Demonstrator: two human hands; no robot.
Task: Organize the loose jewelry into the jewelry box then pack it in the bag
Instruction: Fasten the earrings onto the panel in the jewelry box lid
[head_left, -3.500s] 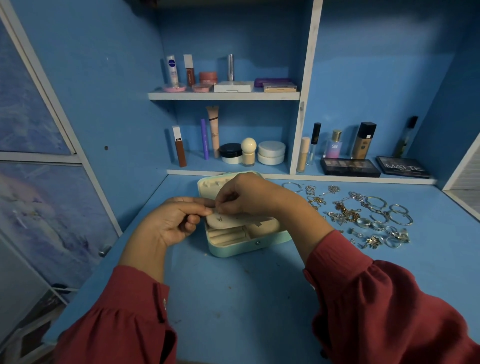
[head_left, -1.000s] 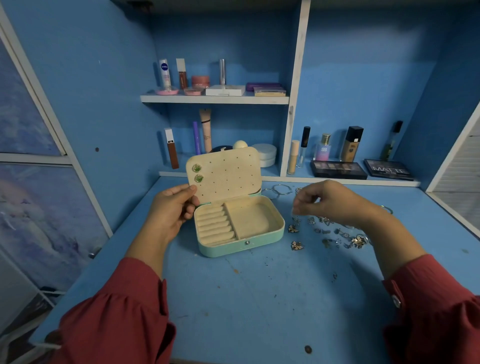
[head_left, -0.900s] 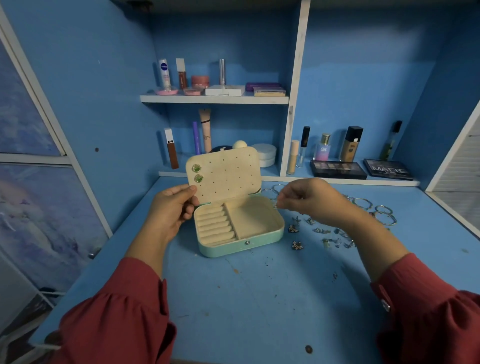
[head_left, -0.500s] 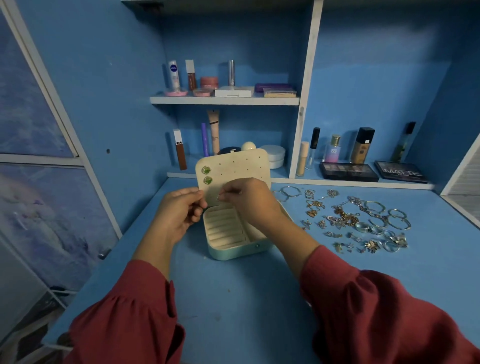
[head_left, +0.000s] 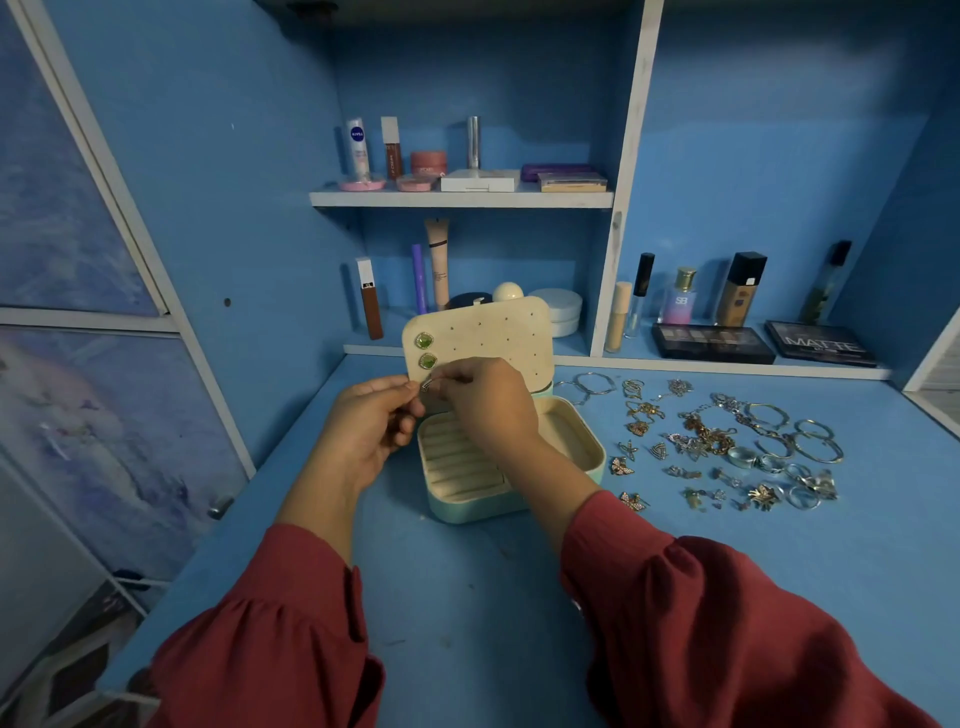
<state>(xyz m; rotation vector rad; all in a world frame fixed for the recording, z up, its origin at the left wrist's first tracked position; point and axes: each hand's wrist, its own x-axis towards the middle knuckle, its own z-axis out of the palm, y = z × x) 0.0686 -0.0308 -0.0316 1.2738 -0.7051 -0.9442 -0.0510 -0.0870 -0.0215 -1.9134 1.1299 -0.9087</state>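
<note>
1. Blue-painted bench (head_left: 467, 597), the largest item; it carried the box and all the loose pieces. Shelves (head_left: 462, 198) behind it held cosmetics.
2. Mint-green jewelry box (head_left: 519, 499), standing open near the middle of the bench, cream-lined. Its lid panel (head_left: 488, 332) stood upright and was pierced with small holes; the ring rolls and the side compartment in the base looked unfilled where they showed, though the right hand hid part of them.
3. Loose jewelry (head_left: 717, 441), spread on the bench to the right of the box and apart from it: bangles, rings, chains and small earrings, none sorted.
4. Left hand (head_left: 363, 426), at the lid's lower left corner, fingers curled; it appeared to steady the lid edge, though the exact hold could not be told.
5. Right hand (head_left: 483, 400), across the box front, fingers narrowed in a pinch on a small earring.
6. Two green earrings (head_left: 426, 351), already pinned in the lid's left column, one above the other.
7. Small earring (head_left: 427, 385), silver-toned, held at the lid just below the green pair, apparently about to be pinned.

Progress, as judged: early. Two pieces stowed, a third in hand, the bulk unsorted; no bag was in view, and packing was not begun.
</note>
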